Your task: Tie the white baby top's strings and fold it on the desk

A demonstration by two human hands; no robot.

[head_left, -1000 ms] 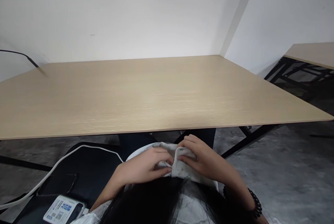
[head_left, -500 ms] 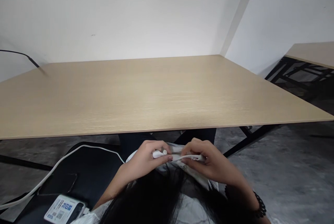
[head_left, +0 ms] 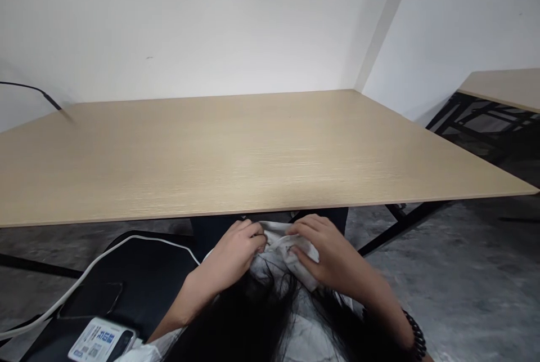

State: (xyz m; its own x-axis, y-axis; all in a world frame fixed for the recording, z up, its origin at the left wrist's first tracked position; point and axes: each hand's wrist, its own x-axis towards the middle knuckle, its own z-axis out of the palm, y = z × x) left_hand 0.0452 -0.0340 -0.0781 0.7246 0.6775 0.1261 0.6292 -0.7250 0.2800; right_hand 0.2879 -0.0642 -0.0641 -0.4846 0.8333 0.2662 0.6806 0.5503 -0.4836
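White fabric (head_left: pixel 292 264) gathered in my lap
My left hand (head_left: pixel 239 246) and right hand (head_left: pixel 324 246) both pinch it, below the table (head_left: pixel 261 153).

A pale desk (head_left: pixel 253 148) is stretching ahead of the left grip (head_left: pixel 230 258) and right grip (head_left: pixel 331 252), its near edge running just beyond both. A faint shadow (head_left: pixel 295 194) is falling on it, ahead of the right grip. Left of the left grip, a black seat (head_left: pixel 147 280) is carrying a white box (head_left: pixel 99 339), with a white cable (head_left: pixel 133 237) crossing over.
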